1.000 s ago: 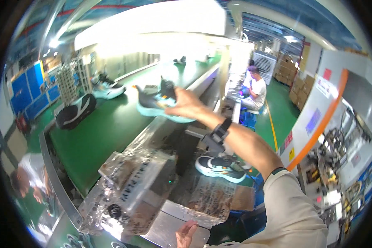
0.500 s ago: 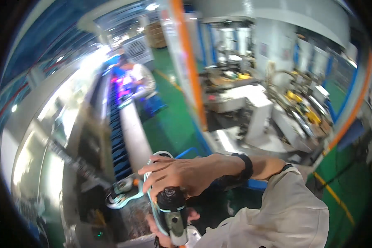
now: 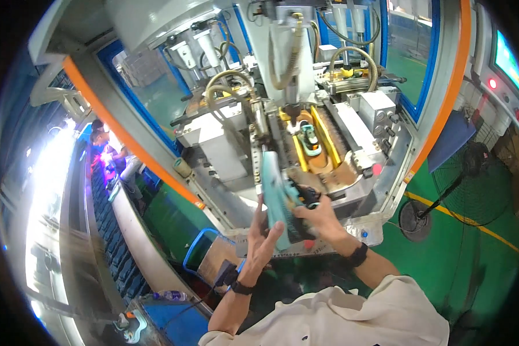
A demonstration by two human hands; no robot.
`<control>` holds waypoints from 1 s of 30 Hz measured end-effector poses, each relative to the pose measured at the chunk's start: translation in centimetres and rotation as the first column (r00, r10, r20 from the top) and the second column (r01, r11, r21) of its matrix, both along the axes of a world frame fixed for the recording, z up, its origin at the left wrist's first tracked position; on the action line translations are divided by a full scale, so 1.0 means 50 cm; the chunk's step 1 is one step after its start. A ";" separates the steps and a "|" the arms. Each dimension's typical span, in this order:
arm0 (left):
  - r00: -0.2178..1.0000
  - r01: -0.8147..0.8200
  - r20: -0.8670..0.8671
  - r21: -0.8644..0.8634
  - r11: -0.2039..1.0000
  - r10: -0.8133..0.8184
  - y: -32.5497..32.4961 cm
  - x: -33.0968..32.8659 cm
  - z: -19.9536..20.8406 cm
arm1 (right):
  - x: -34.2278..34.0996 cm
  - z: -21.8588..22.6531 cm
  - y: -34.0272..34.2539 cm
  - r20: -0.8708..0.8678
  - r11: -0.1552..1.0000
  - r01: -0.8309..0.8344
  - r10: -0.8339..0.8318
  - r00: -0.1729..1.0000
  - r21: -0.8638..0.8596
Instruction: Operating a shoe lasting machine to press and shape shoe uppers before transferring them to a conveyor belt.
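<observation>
In front of the machine I hold a shoe [image 3: 278,196] tilted on its side, its pale teal sole facing left and its dark upper facing right. My right hand [image 3: 322,218] grips the upper near the collar. Against the sole's lower part rests my left hand [image 3: 263,237], thumb and fingers on either side of its edge. Just beyond, another shoe [image 3: 309,141] with a teal and dark upper sits in the machine's slot, between two yellow side bars [image 3: 327,138]. Motion blurs the held shoe, and its far side is hidden.
Orange-edged posts [image 3: 132,135] frame the machine. On the left runs a conveyor [image 3: 118,242], with a co-worker [image 3: 124,155] farther along it. A blue-framed stool [image 3: 209,254] stands nearby. Another shoe part [image 3: 134,327] lies at lower left. To the right are a floor fan [image 3: 473,167] and a lit screen [image 3: 510,63].
My view has swung right from the conveyor to the machine. Both hands have carried the shoe over; the left hand, mostly hidden before, now shows at its sole.
</observation>
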State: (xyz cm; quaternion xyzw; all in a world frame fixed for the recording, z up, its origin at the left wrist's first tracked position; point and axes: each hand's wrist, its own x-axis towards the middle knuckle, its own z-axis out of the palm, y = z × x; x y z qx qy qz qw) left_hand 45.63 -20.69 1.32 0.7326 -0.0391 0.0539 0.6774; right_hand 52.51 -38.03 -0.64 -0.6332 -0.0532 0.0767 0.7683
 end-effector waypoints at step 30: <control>0.846 -0.254 -0.514 -0.620 0.743 -0.140 0.022 0.343 -0.134 | 0.816 -0.027 -0.107 -0.038 0.332 -0.002 -0.101 0.994 -0.943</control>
